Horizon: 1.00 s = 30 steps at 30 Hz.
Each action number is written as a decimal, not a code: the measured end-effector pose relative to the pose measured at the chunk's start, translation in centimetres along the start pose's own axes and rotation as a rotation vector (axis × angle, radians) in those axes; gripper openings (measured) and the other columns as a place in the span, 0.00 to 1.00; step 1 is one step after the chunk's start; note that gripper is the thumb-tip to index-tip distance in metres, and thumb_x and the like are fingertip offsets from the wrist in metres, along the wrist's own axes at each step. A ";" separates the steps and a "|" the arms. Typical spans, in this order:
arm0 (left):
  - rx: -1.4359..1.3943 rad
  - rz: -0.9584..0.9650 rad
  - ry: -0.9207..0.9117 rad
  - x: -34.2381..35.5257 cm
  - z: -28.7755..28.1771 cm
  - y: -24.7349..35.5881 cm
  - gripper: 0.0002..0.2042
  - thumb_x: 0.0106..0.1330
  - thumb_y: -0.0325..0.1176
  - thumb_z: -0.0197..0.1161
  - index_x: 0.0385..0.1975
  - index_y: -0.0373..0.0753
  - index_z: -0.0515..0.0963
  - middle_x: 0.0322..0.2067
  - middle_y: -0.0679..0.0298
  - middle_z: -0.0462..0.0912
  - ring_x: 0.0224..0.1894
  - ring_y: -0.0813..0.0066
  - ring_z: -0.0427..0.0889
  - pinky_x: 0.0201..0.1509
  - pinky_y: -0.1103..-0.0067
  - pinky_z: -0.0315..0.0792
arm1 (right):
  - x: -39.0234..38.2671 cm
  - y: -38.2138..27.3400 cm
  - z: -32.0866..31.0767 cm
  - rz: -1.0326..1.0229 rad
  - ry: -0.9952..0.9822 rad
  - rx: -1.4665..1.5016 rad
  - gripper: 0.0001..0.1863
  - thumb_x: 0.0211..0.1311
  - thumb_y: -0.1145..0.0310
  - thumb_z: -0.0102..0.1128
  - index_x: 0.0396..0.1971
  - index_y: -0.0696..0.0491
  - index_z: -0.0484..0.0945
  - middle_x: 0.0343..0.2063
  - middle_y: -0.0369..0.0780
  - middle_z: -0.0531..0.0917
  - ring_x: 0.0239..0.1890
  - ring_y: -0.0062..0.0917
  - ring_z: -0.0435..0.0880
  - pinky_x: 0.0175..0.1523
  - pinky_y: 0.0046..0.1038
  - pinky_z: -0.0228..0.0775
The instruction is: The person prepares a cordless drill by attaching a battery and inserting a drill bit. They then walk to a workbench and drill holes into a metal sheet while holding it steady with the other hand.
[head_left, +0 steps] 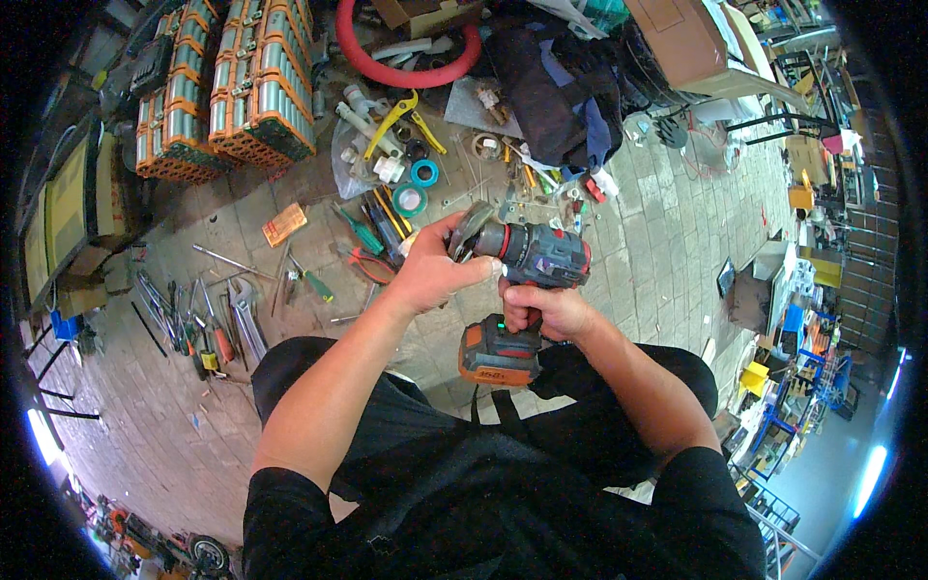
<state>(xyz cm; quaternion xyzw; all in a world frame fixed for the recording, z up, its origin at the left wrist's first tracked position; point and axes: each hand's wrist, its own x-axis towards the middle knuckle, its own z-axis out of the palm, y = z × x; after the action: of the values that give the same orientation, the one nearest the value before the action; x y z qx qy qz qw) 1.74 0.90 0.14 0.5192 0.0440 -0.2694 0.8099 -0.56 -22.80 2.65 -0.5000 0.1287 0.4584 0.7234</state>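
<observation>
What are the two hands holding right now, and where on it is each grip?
Both hold one cordless drill. The right hand wraps its handle, above the orange battery pack; the left hand grips the chuck at the front end.

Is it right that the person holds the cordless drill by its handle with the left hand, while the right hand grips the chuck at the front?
No, the hands are swapped. In the head view, the right hand holds the handle of the cordless drill, above its orange battery pack, and the left hand grips the chuck at the front.
</observation>
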 end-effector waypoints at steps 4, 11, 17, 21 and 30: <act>0.020 0.000 -0.002 0.1 -0.1 0.0 0.33 0.55 0.31 0.80 0.62 0.34 0.76 0.47 0.67 0.86 0.49 0.79 0.81 0.60 0.76 0.75 | 0.2 1.0 -0.5 -0.036 0.013 0.017 0.08 0.68 0.67 0.69 0.39 0.54 0.80 0.22 0.33 0.79 0.22 0.21 0.77 0.30 0.27 0.71; 0.050 0.060 0.000 0.2 -0.1 -0.5 0.30 0.55 0.37 0.80 0.58 0.39 0.78 0.41 0.71 0.84 0.36 0.83 0.79 0.31 0.80 0.76 | 0.2 1.2 -0.3 -0.050 0.007 0.033 0.07 0.68 0.67 0.69 0.37 0.54 0.80 0.21 0.34 0.79 0.22 0.21 0.77 0.30 0.28 0.71; 0.035 -0.015 -0.006 0.1 -0.2 -0.3 0.32 0.54 0.32 0.80 0.60 0.35 0.77 0.45 0.67 0.85 0.48 0.79 0.81 0.61 0.75 0.74 | 0.3 1.2 -0.3 -0.062 -0.003 0.025 0.07 0.69 0.68 0.68 0.36 0.54 0.80 0.20 0.33 0.78 0.21 0.21 0.77 0.30 0.27 0.71; 0.019 -0.025 -0.002 0.0 -0.4 -0.3 0.32 0.54 0.32 0.79 0.60 0.35 0.77 0.46 0.67 0.85 0.49 0.78 0.81 0.61 0.75 0.74 | 0.4 1.2 -0.2 -0.070 -0.002 0.010 0.07 0.69 0.68 0.68 0.36 0.54 0.80 0.20 0.34 0.78 0.21 0.21 0.77 0.30 0.28 0.71; 0.022 -0.024 -0.012 -0.1 -0.4 -0.2 0.31 0.55 0.32 0.79 0.61 0.36 0.77 0.46 0.67 0.85 0.50 0.78 0.81 0.62 0.75 0.73 | 0.2 1.0 0.2 -0.058 -0.001 0.007 0.08 0.69 0.67 0.68 0.35 0.53 0.78 0.21 0.33 0.77 0.22 0.21 0.76 0.32 0.29 0.71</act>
<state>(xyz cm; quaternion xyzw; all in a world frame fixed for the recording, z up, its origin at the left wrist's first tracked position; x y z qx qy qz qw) 1.65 1.20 -0.16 0.5260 0.0423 -0.2829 0.8010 -1.23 -22.44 2.00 -0.5006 0.1155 0.4370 0.7383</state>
